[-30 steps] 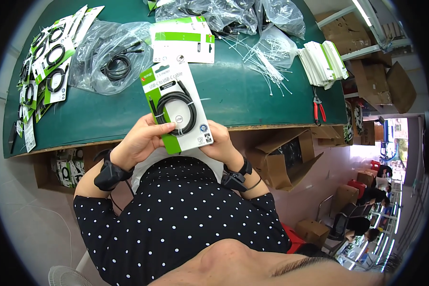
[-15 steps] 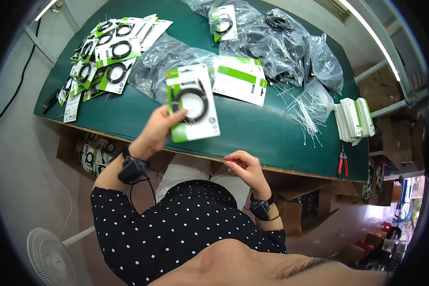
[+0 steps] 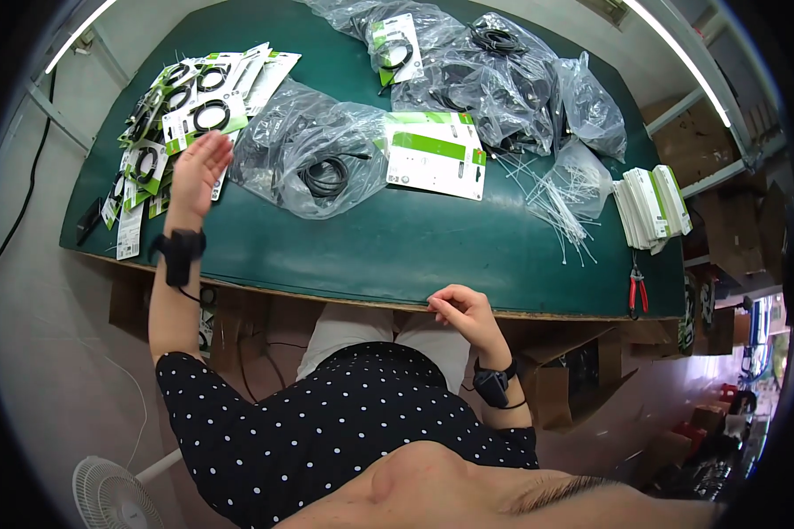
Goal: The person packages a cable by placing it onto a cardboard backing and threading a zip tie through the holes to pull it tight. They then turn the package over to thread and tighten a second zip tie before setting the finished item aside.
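Observation:
My left hand point(image 3: 201, 172) is over the near side of a heap of carded cables point(image 3: 146, 163) at the table's left. Its fingers are stretched out and hold nothing. Just beyond its fingertips lies a white and green card with a coiled black cable point(image 3: 210, 115). My right hand point(image 3: 469, 316) rests at the table's front edge, fingers curled in toward the thumb, with nothing visible in them. Between the hands and farther back, a clear plastic bag point(image 3: 273, 132) holds a coiled black cable point(image 3: 324, 176). Beside it lie flat white and green cards point(image 3: 437, 167) without cables.
Large plastic bags of black cables point(image 3: 494, 88) cover the back, with one carded cable point(image 3: 395, 55) on them. To the right lie loose white cable ties point(image 3: 560, 216), a stack of cards point(image 3: 648, 210) and red-handled pliers point(image 3: 637, 291). A cardboard box point(image 3: 573, 379) stands below the table.
The carded cable that my left hand held is out of that hand. My left hand has moved left to the heap and opened. My right hand has barely moved.

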The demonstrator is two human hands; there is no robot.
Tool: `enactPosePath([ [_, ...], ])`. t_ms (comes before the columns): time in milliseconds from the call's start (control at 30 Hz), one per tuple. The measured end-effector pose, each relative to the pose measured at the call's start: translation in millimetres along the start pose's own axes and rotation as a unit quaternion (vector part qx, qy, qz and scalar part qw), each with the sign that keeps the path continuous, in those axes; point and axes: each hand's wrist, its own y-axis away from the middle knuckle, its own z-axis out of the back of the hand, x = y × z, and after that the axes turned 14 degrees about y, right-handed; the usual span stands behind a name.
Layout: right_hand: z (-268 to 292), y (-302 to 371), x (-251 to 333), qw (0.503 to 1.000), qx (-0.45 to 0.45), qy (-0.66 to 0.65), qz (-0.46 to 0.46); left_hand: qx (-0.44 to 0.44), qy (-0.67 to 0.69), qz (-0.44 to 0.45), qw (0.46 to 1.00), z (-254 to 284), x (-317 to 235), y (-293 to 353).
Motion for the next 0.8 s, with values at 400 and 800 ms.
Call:
enactPosePath([
  [400,-4.4,1.3,-3.1,0.998,-0.005,0.045,0.035,0.220,-0.670,-0.315,0.635,-95.8,112.1,23.0],
  [800,2.9,0.2,-9.2,0.999,0.003,0.024,0.042,0.188,-0.637,-0.146,0.733,-107.3,106.0,35.8],
])
